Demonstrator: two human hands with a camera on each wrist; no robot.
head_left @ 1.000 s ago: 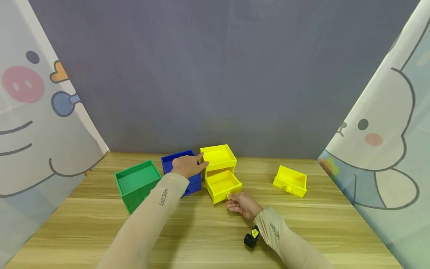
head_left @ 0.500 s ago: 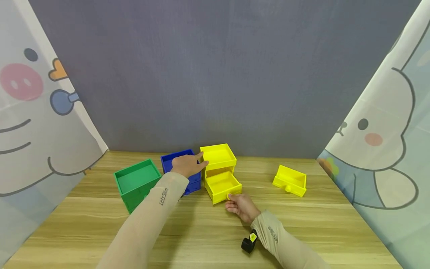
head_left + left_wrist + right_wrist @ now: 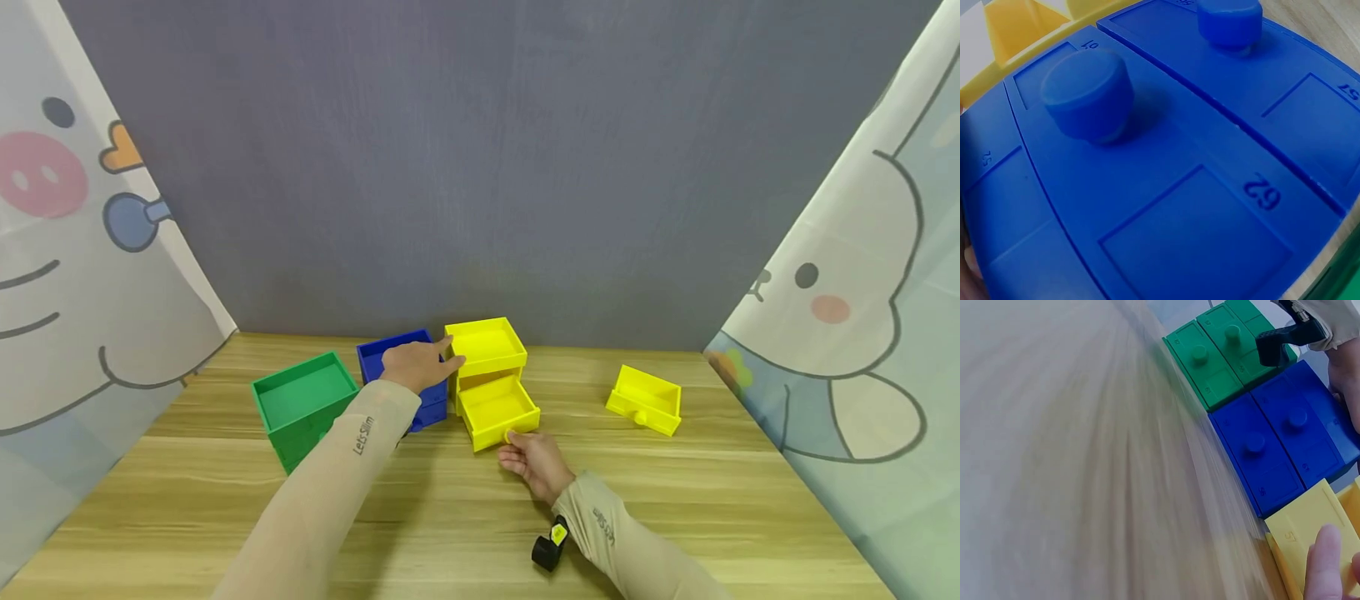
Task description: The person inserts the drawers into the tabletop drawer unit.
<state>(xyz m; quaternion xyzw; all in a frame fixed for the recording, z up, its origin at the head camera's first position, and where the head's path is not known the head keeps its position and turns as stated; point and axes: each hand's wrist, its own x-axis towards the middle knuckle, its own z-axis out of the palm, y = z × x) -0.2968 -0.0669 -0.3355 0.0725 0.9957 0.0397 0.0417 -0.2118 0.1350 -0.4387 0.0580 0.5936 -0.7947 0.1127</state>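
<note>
In the head view a yellow two-tier drawer cabinet (image 3: 487, 367) stands at the middle back. Its upper slot shows as a gap, and the lower yellow drawer (image 3: 498, 404) juts out toward me. My right hand (image 3: 536, 467) pinches that drawer's front knob between thumb and index finger; in the right wrist view a fingertip (image 3: 1327, 550) shows in front of the drawer face. My left hand (image 3: 416, 365) reaches over the blue drawer cabinet (image 3: 432, 408), index finger and thumb extended and spread against the yellow cabinet's left edge. The blue cabinet's knobbed drawer fronts (image 3: 1166, 156) fill the left wrist view.
To the left stands a green drawer cabinet (image 3: 307, 400). A separate yellow drawer (image 3: 645, 400) with a knob lies at the right on the wooden table (image 3: 712, 483). A grey curtain (image 3: 480, 167) hangs behind, with cartoon-print cloths at both sides.
My right wrist has moved slightly left and toward me while its fingers stay at the knob. The drawer remains pulled out, nearly unmoved. The left hand keeps its place.
</note>
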